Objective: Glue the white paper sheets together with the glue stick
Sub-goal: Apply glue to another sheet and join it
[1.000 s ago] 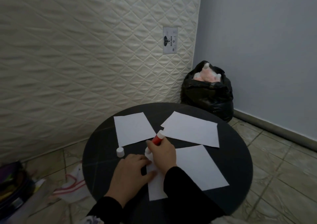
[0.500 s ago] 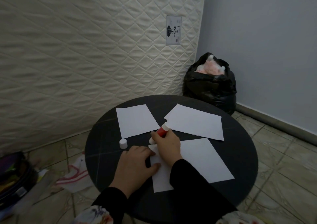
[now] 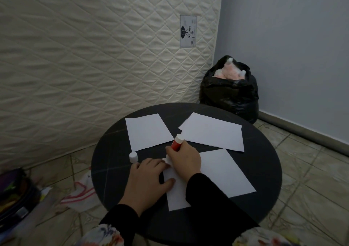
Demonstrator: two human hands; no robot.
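Three white paper sheets await while the left hand lies flat, open, and the right hand clamps the red glue stick, gluing; pressing follows.

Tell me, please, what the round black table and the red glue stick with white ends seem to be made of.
The round black table looks like a hard board with a matte, faintly streaked finish, perhaps laminate or stone-look; the material is uncertain. The red glue stick, gripped by the right hand, looks like smooth, slightly glossy plastic.
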